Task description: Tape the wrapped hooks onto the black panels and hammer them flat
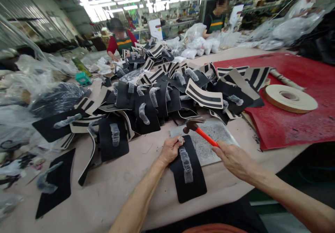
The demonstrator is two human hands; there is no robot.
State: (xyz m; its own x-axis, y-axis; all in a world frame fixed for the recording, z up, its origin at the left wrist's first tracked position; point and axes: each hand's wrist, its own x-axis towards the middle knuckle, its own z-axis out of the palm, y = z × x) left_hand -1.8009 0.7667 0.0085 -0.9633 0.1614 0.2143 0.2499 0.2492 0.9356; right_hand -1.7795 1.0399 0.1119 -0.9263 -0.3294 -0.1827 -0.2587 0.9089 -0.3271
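Note:
My right hand [235, 158] is wrapped round the orange handle of a claw hammer [206, 136], its dark head raised just above the table. In my left hand [170, 149] a small round-ended metal piece [180, 139] is pinched upright at the top edge of a black panel [190, 189]; it looks like a punch, though its lower end is hidden by my fingers. A handle wrapped in clear plastic [186, 165] runs down the middle of that panel. Partly beneath the panel's upper end lies a speckled grey slab [209, 145], and the hammer head hangs over its far edge.
Black panels with wrapped handles and striped backs are heaped across the table [146, 156]. A roll of tape [290, 98] rests on a red sheet [277, 131] at right. Plastic bags [44, 75] pile up at left. Co-workers [121, 39] sit beyond the heap.

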